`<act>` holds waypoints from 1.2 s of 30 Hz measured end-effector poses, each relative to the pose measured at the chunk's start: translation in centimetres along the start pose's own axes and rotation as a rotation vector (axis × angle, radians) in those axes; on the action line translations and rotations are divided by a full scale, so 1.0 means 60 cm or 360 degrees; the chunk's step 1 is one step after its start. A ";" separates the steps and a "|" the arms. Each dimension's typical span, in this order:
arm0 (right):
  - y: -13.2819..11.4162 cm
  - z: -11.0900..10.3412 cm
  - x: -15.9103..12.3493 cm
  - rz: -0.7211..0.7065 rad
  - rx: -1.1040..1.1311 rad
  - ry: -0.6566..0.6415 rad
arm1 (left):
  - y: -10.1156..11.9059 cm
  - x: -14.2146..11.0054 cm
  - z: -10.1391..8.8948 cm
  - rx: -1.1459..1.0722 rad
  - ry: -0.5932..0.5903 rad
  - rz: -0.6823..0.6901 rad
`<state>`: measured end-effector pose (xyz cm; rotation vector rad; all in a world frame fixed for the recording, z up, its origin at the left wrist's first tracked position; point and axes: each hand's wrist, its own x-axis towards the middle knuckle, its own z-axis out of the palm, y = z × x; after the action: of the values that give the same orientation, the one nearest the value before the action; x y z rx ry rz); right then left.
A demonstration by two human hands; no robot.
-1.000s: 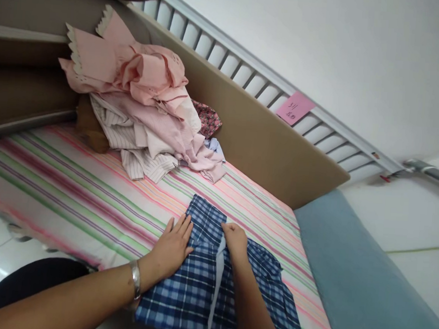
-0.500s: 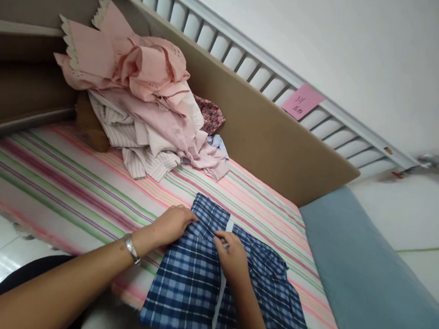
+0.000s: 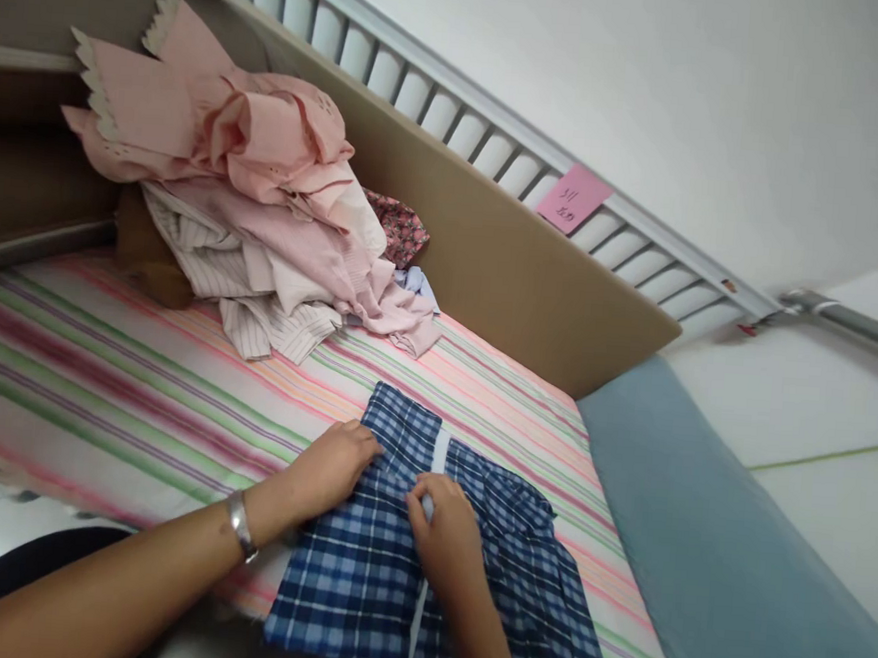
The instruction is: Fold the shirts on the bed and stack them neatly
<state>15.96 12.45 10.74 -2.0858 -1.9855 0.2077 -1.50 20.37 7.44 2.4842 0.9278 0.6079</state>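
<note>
Blue plaid fabric garment [image 3: 358,569] spread out, front still gapping, right hand [image 3: 449,535] fingers pinching it, left hand's [image 3: 333,470] grip unclear, rumpled pink-and-white clothes heap [image 3: 295,244] unfolded.

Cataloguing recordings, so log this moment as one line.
left hand: on plaid garment; right hand: over pale strip; beneath: striped cloth; beyond: clothes pile

Viewed from a camera worn on the head, facing forward and down; near enough to show the left hand [image 3: 335,470] and right hand [image 3: 448,540] large, looking past a striped sheet [image 3: 141,388] to the wall [image 3: 687,106] beyond.
</note>
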 end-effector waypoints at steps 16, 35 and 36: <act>0.320 -0.052 -0.184 0.1217 0.0385 0.0904 | 0.015 -0.048 0.098 0.0523 0.0174 0.0349; 0.363 -0.111 -0.232 0.1555 0.1996 0.0429 | 0.137 -0.040 0.101 -0.0050 -0.0505 0.0054; 0.339 -0.132 -0.215 0.1494 0.1923 0.0462 | 0.137 -0.039 0.099 -0.0110 -0.0509 0.0040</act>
<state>36.90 -1.81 11.71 -1.7571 -0.3014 0.9092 4.20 11.75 6.29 2.4382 0.7403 0.2340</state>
